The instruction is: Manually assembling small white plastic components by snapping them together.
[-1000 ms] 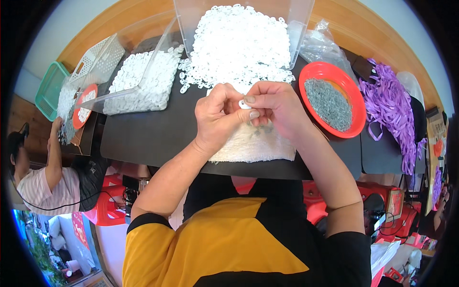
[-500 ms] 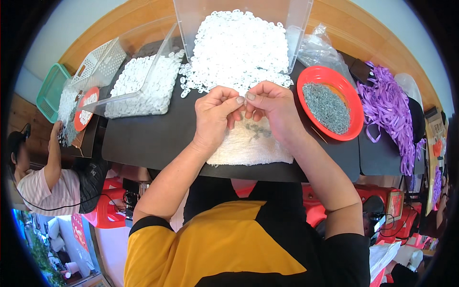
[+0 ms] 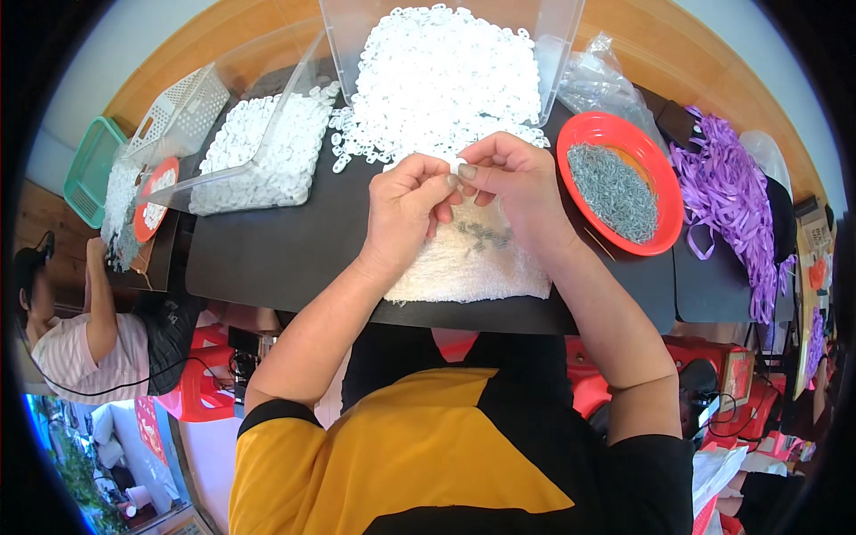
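Note:
My left hand (image 3: 397, 203) and my right hand (image 3: 522, 178) meet fingertip to fingertip over a folded cream towel (image 3: 426, 275). A small white plastic piece (image 3: 456, 167) shows between them, and both hands pinch it by thumb and forefinger. My fingers cover part of it. Several small grey metal pins (image 3: 483, 234) lie scattered on the towel under my right hand. Just beyond my hands, a big heap of white plastic pieces (image 3: 446, 76) spills from a clear bin (image 3: 563, 62). To the right, an oval red bowl (image 3: 670, 209) holds many grey metal pins (image 3: 615, 192).
At left a clear box (image 3: 252, 183) holds more white pieces, near a white perforated basket (image 3: 183, 111) and a green basket (image 3: 85, 183). A seated person (image 3: 94, 348) works there. Purple ribbons (image 3: 727, 201) and a clear plastic bag (image 3: 606, 89) lie at right. A thin stick (image 3: 599, 244) lies by the bowl.
My right thumb and fingers have shifted slightly, and a white piece now shows between my fingertips. The seated person's arm has moved a little. The whole view has shifted slightly.

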`<state>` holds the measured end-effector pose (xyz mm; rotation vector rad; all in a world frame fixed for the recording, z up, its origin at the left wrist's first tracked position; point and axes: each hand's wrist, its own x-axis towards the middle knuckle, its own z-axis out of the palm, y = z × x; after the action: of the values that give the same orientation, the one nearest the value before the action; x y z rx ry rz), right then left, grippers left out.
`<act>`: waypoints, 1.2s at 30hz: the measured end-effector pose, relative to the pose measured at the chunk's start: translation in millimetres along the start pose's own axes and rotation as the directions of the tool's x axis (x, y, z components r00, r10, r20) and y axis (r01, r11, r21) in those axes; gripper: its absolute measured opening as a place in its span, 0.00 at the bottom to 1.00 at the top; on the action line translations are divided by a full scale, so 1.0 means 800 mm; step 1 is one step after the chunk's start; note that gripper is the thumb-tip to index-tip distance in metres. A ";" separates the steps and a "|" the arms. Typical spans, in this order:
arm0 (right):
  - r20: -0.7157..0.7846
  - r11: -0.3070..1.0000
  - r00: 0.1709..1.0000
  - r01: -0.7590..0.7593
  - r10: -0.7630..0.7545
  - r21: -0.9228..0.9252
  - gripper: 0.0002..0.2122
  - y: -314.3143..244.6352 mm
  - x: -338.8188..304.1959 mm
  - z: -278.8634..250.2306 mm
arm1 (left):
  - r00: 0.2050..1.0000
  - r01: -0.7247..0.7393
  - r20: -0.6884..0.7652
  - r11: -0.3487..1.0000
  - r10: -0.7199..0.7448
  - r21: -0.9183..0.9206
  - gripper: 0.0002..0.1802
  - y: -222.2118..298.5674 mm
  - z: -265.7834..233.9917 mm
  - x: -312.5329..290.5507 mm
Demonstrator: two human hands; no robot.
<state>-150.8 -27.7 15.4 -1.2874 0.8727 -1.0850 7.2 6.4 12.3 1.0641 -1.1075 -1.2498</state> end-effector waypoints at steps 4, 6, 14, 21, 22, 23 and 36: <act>0.008 0.998 0.999 -0.041 0.041 -0.049 0.03 -0.005 -0.002 0.003 | 1.000 -0.021 0.013 0.995 0.020 0.097 0.04 -0.005 -0.005 -0.001; 0.020 0.995 1.000 -0.010 0.012 -0.101 0.03 -0.002 -0.001 0.003 | 0.999 -0.045 0.012 0.991 0.044 0.124 0.04 -0.010 -0.004 -0.001; 0.024 0.944 0.996 0.086 -0.083 -0.319 0.07 0.004 -0.004 0.009 | 0.957 -0.284 0.027 0.907 0.290 0.310 0.04 -0.021 -0.005 -0.001; -0.115 0.992 0.993 -0.028 0.014 -0.120 0.10 -0.010 -0.002 0.004 | 0.970 -0.232 -0.010 0.934 0.244 0.273 0.05 -0.020 -0.008 -0.002; -0.151 0.991 0.987 0.029 -0.049 -0.130 0.10 -0.010 -0.001 0.006 | 0.977 -0.202 -0.019 0.943 0.215 0.264 0.06 -0.019 -0.008 -0.002; -0.150 0.991 0.987 0.029 -0.049 -0.131 0.10 -0.009 0.000 0.005 | 0.976 -0.202 -0.019 0.943 0.215 0.263 0.06 -0.020 -0.008 -0.002; 0.043 0.824 0.962 0.253 -0.269 -0.508 0.12 0.022 -0.007 0.015 | 0.958 -0.275 -0.009 0.929 0.286 0.249 0.07 -0.022 -0.006 -0.001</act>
<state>-139.0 -19.3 -1.1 -1.8835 1.0740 -1.1263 9.5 6.3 -5.8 1.0655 -1.3530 -0.8734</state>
